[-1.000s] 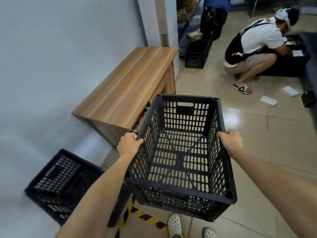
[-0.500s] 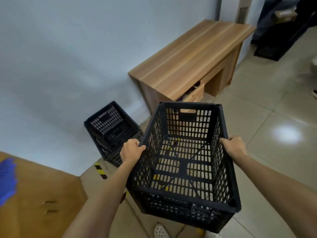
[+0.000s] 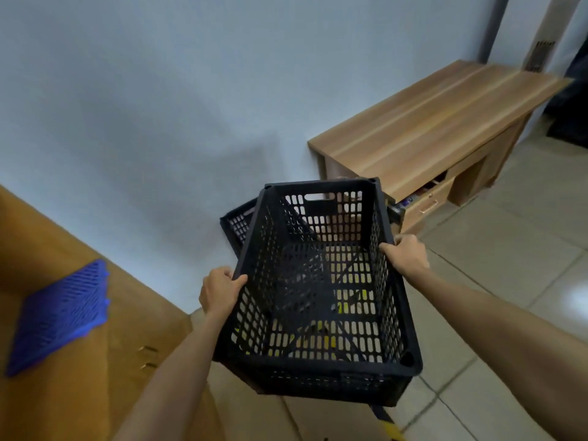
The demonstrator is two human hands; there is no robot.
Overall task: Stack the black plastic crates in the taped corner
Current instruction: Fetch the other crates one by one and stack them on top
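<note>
I hold an empty black perforated plastic crate (image 3: 318,367) in the air in front of me. My left hand (image 3: 219,289) grips its left long rim, my right hand (image 3: 405,254) grips its right long rim. A second black crate (image 3: 237,222) sits on the floor against the wall, mostly hidden behind the held one; only its left corner shows. Yellow and black floor tape (image 3: 386,423) peeks out under the held crate and glints through its holes.
A wooden desk (image 3: 439,122) stands against the wall at the right, close to the floor crate. A large cardboard box (image 3: 79,361) fills the lower left, with a blue perforated plastic panel (image 3: 60,316) lying on it. Tiled floor (image 3: 509,249) stretches to the right.
My view has swung left and closer to the wall. The held crate now overlaps the floor crate. The cardboard box and blue panel have come further into view, and the desk has shifted right.
</note>
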